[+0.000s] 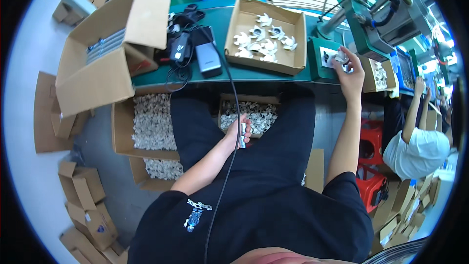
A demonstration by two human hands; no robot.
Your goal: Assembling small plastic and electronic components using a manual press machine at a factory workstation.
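My right hand [352, 76] is at the green press fixture [322, 58] on the right of the bench. Its thumb and fingers are closed on a small white fan wheel [341, 58], just beside the fixture's pale top plate. Low between my knees, my left hand [235, 131] is wrapped round a small silvery-white piece [243, 136] whose exact kind I cannot make out. Below that hand stands a carton of many loose white-and-silver parts [261, 116]. A shallow cardboard box [299, 51] on the bench holds several white fan wheels [268, 47].
The press head [366, 32] overhangs the fixture. A black cable [229, 76] crosses in front of me. Left are a tall open carton [93, 85], a grey box-shaped device [208, 58] and cartons of white parts [154, 122]. A co-worker [415, 146] sits right, near red stools [371, 183].
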